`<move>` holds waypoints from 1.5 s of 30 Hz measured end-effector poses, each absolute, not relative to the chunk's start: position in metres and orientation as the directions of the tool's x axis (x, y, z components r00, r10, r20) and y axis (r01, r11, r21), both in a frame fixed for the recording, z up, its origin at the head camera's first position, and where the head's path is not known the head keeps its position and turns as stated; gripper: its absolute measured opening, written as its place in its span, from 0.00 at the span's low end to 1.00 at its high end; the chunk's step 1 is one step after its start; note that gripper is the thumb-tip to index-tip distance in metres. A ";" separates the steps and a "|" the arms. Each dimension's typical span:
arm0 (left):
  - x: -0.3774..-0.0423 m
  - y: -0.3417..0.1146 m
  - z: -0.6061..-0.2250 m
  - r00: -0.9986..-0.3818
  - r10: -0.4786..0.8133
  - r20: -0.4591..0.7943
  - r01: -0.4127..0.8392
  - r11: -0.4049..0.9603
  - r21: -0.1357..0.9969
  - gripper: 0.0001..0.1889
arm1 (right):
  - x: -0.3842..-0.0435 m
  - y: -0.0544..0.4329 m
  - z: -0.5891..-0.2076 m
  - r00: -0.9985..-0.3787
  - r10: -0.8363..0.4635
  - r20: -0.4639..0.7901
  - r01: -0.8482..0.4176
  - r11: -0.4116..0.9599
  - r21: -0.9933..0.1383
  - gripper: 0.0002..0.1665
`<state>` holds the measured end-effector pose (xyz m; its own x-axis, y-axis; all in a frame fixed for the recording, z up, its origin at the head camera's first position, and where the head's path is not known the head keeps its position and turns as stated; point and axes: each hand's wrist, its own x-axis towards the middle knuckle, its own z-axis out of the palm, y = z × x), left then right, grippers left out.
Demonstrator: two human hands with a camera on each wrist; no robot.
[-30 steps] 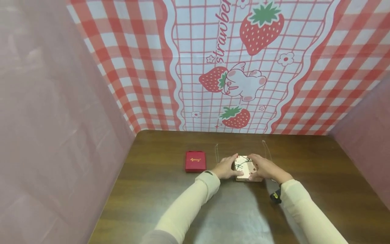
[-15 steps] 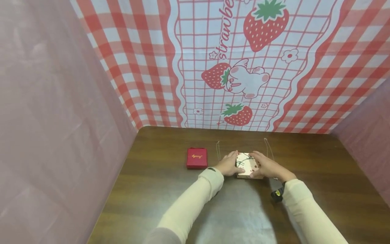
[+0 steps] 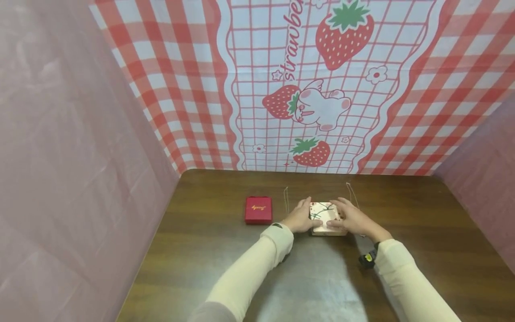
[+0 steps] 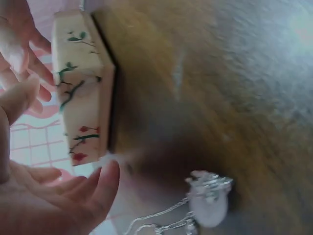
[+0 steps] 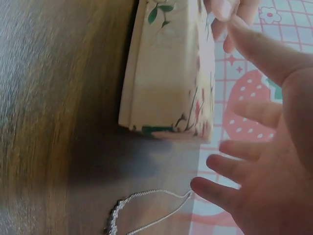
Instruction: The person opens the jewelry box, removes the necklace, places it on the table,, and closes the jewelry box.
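A cream box painted with green branches and red flowers lies on the table; a seam near its base shows in the wrist views. My left hand is at its left end, thumb over the near corner, fingers fairly straight along the end. On the other side is my right hand, thumb and index finger over the top. The right wrist view shows that hand's other fingers spread and apart from the box. Whether the left fingertips touch the box is unclear.
A red box with gold lettering stands to the left. Left of the cream box lies a necklace with a pale pink pendant; another silver chain lies on its right. A patterned cloth hangs behind the wooden table.
Both hands stay around the cream box, which keeps its place. My right hand's fingers have loosened and spread a little, its thumb shifting slightly left over the top. The head view has shifted slightly.
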<state>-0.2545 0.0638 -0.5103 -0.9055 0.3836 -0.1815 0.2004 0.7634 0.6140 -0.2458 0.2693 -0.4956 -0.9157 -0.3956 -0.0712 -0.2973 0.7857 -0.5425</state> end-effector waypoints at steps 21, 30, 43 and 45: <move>-0.253 0.036 -0.461 -0.967 0.252 -0.029 0.193 0.803 0.564 0.36 | -0.237 0.254 -0.468 -0.985 -0.170 0.031 -0.160 0.829 -0.536 0.48; -0.244 0.024 -0.450 -0.962 0.272 0.016 0.239 0.816 0.527 0.35 | -0.234 0.248 -0.462 -0.987 -0.158 0.026 -0.149 0.843 -0.517 0.48; -0.241 0.000 -0.445 -0.966 0.245 0.082 0.253 0.833 0.492 0.34 | -0.229 0.240 -0.463 -0.976 -0.174 0.131 -0.217 0.831 -0.513 0.44; -0.240 -0.003 -0.442 -0.966 0.242 0.094 0.257 0.834 0.488 0.34 | -0.228 0.239 -0.463 -0.976 -0.172 0.131 -0.215 0.836 -0.505 0.43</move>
<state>-0.2405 -0.0034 -0.4424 -0.9657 0.2418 0.0944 0.2566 0.8343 0.4879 -0.2278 0.2387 -0.4627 -0.9764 -0.1719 0.1305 -0.2146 0.8362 -0.5047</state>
